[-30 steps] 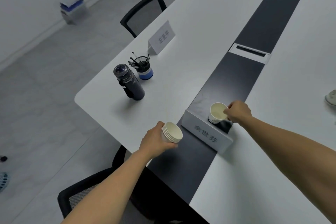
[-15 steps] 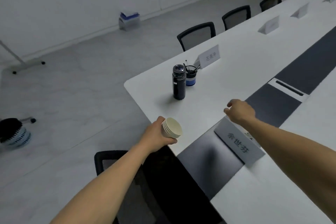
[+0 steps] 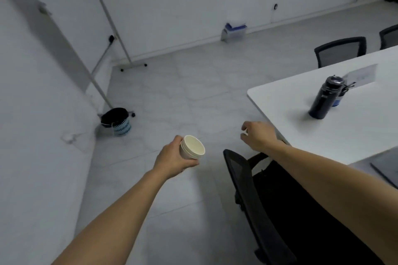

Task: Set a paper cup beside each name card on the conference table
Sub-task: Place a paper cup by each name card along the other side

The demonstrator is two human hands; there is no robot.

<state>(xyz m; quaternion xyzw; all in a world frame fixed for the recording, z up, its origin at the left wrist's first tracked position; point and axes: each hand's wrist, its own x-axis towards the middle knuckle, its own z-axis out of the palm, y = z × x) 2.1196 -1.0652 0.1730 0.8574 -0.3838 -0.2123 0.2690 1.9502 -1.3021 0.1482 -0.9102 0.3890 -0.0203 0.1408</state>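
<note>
My left hand [image 3: 174,158] grips a stack of nested paper cups [image 3: 192,147], held over the floor to the left of the table, mouths facing right. My right hand [image 3: 258,135] hovers near the table's corner with loosely curled fingers and nothing in it. The white conference table [image 3: 344,131] fills the right side. One white name card [image 3: 364,74] stands near its far edge, blurred, behind the bottle. The cup set down earlier and the near name card are out of view.
A dark blue bottle [image 3: 323,99] stands on the table with a pen holder [image 3: 342,94] behind it. A black mesh chair [image 3: 243,178] is below my right arm; two more chairs [image 3: 340,49] line the far side. A black bin [image 3: 116,121] and a whiteboard stand [image 3: 112,34] are at left.
The view has swung left, away from the table. My right hand let go of the cup beside the near name card and drew back. My left hand still holds the stack.
</note>
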